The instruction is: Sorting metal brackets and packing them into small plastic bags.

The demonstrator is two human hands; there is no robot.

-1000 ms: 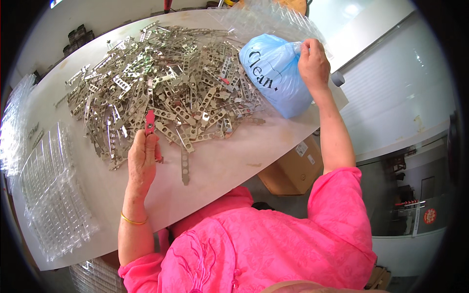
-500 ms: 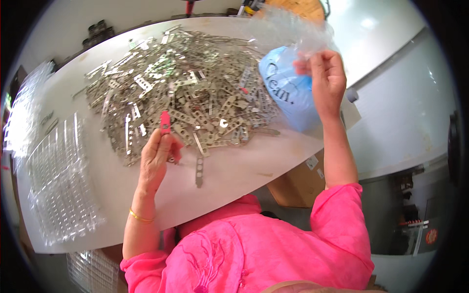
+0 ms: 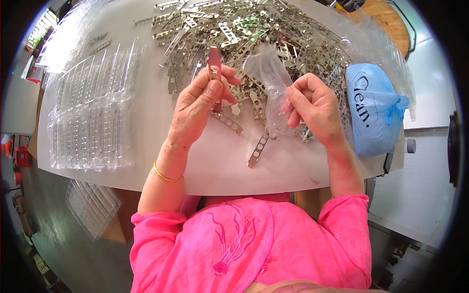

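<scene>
Between the thumb and fingers of my left hand (image 3: 198,93) is a flat metal strip (image 3: 214,61) with punched holes, held upright. A clear plastic bag (image 3: 269,73) is pinched by its edge in my right hand (image 3: 315,105) and hangs limp between the two hands. Behind them spreads a large heap of perforated metal strips (image 3: 229,34). One loose metal strip (image 3: 258,149) lies on the table just below the bag. Part of the heap is hidden behind my hands.
Clear ribbed plastic trays (image 3: 93,112) lie stacked on the white table (image 3: 161,171) at the left. A tied blue bag (image 3: 373,115) stands at the right, beside a pile of clear bags (image 3: 376,41). A round wooden stool (image 3: 386,24) is at the far right.
My right hand has come from beside the blue bag toward the middle, bringing a clear plastic bag. My left hand keeps its metal strip. The view has shifted.
</scene>
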